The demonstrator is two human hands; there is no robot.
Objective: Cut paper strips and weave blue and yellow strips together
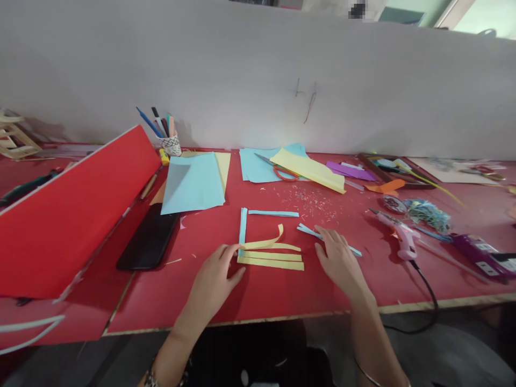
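Observation:
My left hand (217, 273) rests at the left ends of several yellow paper strips (271, 257). Its index fingertip touches the end of a strip where a light blue upright strip (242, 228) meets it, and the thumb is spread apart below. One yellow strip (280, 232) curls up off the table. Above them lies a separate horizontal blue strip (274, 214). Over on the right, my right hand (338, 262) has its fingers stretched over loose blue strips (307, 230), touching them; the palm hides part of them.
Blue sheets (195, 183), scissors (285, 173) and a folded yellow sheet (308, 169) lie behind. A black phone (149, 239) and a tilted red board (80, 215) stand left. Right are a pink glue gun (399, 234) with its cord and a purple device (481, 255).

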